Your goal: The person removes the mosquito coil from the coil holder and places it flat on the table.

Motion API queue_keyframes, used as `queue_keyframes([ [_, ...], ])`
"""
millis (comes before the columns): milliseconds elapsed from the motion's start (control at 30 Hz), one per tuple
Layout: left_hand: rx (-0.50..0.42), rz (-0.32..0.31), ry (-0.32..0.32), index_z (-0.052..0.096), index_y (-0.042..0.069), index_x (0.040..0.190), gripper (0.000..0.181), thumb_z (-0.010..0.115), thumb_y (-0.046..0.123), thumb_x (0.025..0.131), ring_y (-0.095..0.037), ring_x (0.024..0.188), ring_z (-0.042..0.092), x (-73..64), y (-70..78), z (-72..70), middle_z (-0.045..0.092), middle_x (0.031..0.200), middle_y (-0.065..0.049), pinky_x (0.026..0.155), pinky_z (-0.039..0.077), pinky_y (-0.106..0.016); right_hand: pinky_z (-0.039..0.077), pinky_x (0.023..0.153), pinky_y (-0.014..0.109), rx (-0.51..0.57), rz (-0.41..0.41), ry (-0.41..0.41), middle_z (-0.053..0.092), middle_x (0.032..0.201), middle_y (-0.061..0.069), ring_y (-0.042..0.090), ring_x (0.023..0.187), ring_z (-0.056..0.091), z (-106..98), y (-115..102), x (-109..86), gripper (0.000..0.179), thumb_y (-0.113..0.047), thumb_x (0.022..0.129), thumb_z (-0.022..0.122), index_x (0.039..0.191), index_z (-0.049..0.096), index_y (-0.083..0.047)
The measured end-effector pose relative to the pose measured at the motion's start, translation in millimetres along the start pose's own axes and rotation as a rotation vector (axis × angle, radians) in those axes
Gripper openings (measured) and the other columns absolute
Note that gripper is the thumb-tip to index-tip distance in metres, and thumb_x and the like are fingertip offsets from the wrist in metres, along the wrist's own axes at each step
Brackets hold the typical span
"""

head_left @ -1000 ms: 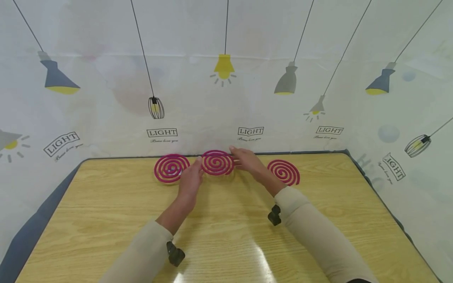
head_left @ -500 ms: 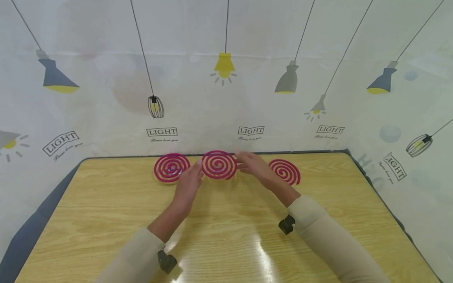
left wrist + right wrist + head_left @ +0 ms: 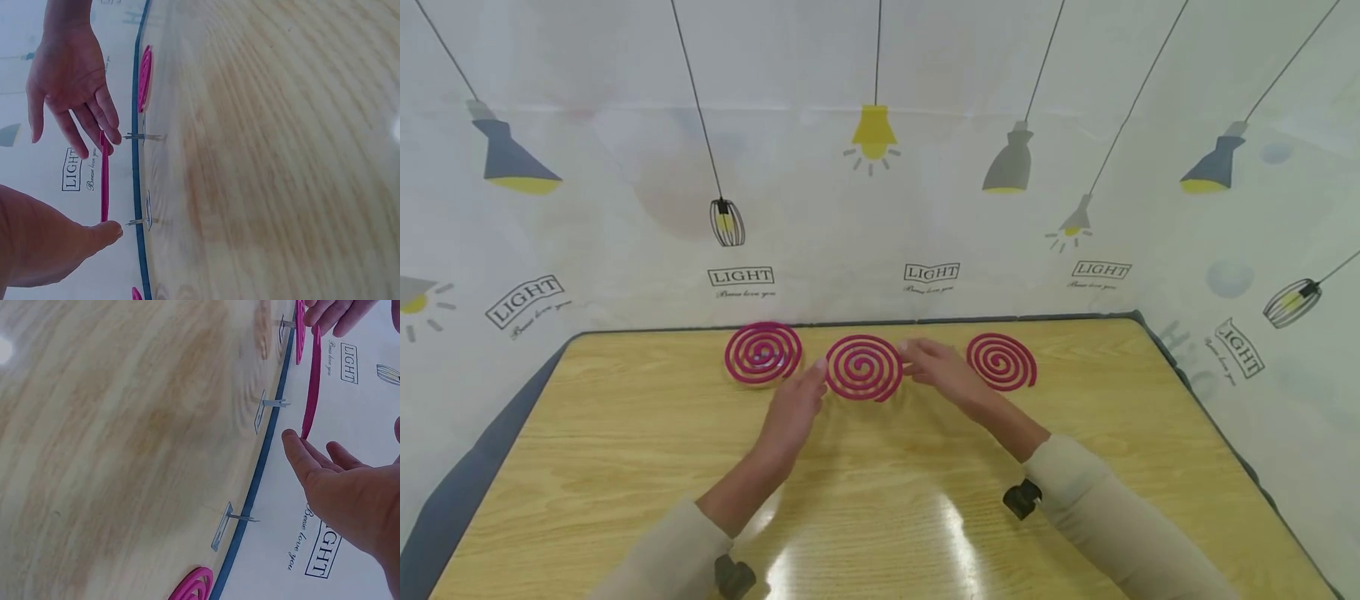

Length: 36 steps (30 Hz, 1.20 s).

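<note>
Spiral coil (image 3: 862,367), flat, magenta, hangs level above the wood-grained desk (image 3: 880,492); left hand (image 3: 791,414) and right hand (image 3: 950,376), loose-fingered, touch opposite rims.

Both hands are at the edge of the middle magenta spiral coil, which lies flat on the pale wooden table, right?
No: the middle magenta spiral coil is held above the pale wooden table, as the left wrist view shows. Left hand and right hand are at its edge.
</note>
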<state>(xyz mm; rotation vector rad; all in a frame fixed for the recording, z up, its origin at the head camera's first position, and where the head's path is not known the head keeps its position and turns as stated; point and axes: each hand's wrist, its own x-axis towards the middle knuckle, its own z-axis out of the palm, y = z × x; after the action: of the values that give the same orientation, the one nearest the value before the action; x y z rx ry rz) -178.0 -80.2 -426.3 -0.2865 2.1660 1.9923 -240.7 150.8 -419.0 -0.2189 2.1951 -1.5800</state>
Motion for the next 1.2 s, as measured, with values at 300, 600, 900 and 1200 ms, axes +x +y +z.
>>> queue_keyframes([
  [300,-0.022,-0.014,-0.02,0.04,-0.005,0.143,0.072,0.043,0.052,0.1,-0.041,0.132,0.046,-2.1,-9.7,2.6,0.045,0.144,-0.026,0.112,0.037,-0.049,0.043,0.109,0.046,-0.024,-0.004,0.013,0.051,0.138,0.026,0.038,0.124,0.054,6,13,-1.5,0.063,-0.041,0.102,0.046,0.143,0.039,0.006],
  [600,-0.017,-0.065,-0.023,0.043,-0.009,0.139,0.069,0.043,0.048,0.101,-0.043,0.13,0.047,-5.1,-16.4,4.9,0.049,0.138,-0.031,0.11,0.039,-0.051,0.047,0.105,0.046,-0.067,0.012,0.044,0.053,0.138,0.025,0.038,0.119,0.058,13,23,-1.3,0.061,-0.04,0.101,0.048,0.141,0.043,0.005],
  [900,-0.058,-0.092,-0.006,0.055,-0.012,0.121,0.059,0.044,0.043,0.102,-0.037,0.117,0.06,-6.6,-15.6,9.3,0.062,0.119,-0.029,0.104,0.048,-0.043,0.048,0.103,0.045,-0.038,0.046,0.051,0.056,0.132,0.025,0.036,0.116,0.06,17,26,-1.9,0.056,-0.037,0.102,0.048,0.138,0.047,0.006],
  [1200,-0.074,-0.197,-0.032,0.034,-0.012,0.143,0.073,0.044,0.047,0.101,-0.04,0.131,0.047,-5.8,-13.2,12.3,0.046,0.141,-0.03,0.111,0.04,-0.047,0.049,0.102,0.043,-0.045,0.088,0.068,0.06,0.129,0.023,0.033,0.114,0.061,19,24,-2.4,0.056,-0.04,0.1,0.049,0.136,0.051,0.003],
])
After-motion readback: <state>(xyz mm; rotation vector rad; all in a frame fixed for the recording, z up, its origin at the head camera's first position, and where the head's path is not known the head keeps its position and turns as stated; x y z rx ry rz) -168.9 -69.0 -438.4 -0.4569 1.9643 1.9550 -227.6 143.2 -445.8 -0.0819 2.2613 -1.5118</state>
